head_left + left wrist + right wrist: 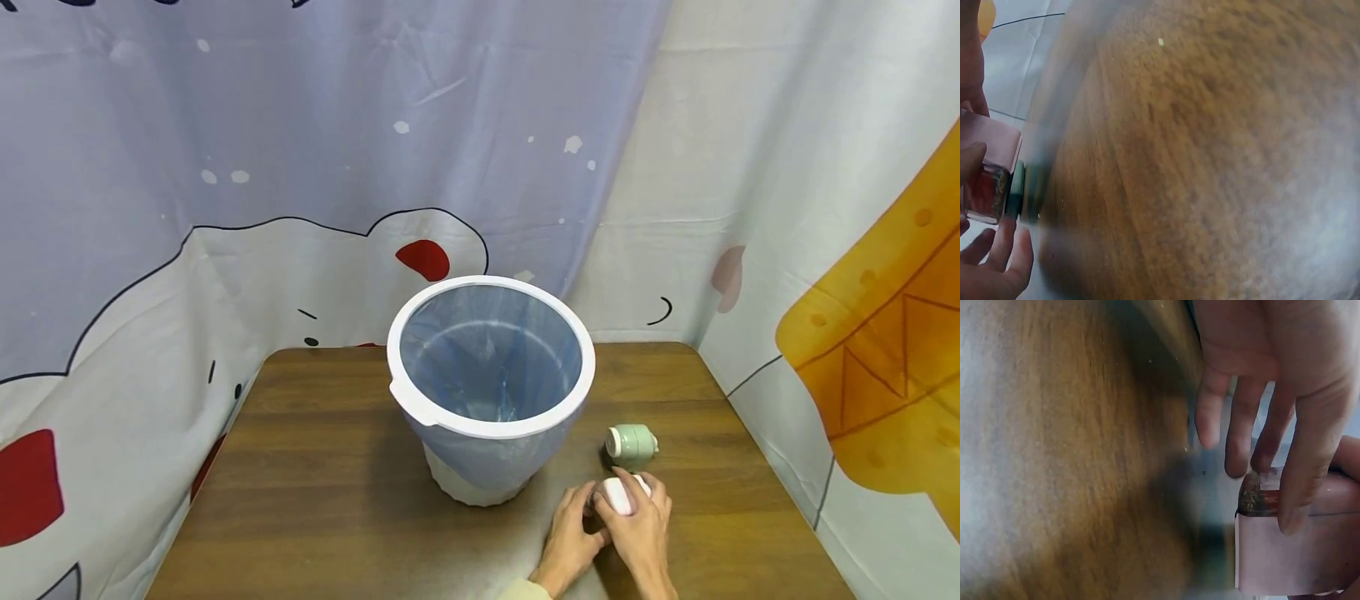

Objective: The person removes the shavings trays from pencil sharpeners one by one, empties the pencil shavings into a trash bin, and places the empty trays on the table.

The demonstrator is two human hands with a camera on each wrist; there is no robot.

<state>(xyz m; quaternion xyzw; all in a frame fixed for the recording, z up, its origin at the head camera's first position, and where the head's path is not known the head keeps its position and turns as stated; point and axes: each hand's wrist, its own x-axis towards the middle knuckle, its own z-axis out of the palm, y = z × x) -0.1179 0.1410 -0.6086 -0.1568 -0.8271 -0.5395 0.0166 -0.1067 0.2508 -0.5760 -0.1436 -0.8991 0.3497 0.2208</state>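
A small boxy jar with a pale pink lid [618, 495] is between my two hands, just right of the bin. In the left wrist view the jar [991, 140] shows a clear body with dark reddish contents. My right hand [637, 525] grips it from the right, fingers over its top. The left hand [573, 537] holds it from the left, its fingers partly hidden behind the jar. Just beyond the hands sits a light green container [636, 443] with a whitish end facing left.
A white bin [491, 429] lined with a clear bluish bag stands on the brown wooden table [315, 467], left of the hands. Printed curtains [315, 125] hang behind and along both sides of the table.
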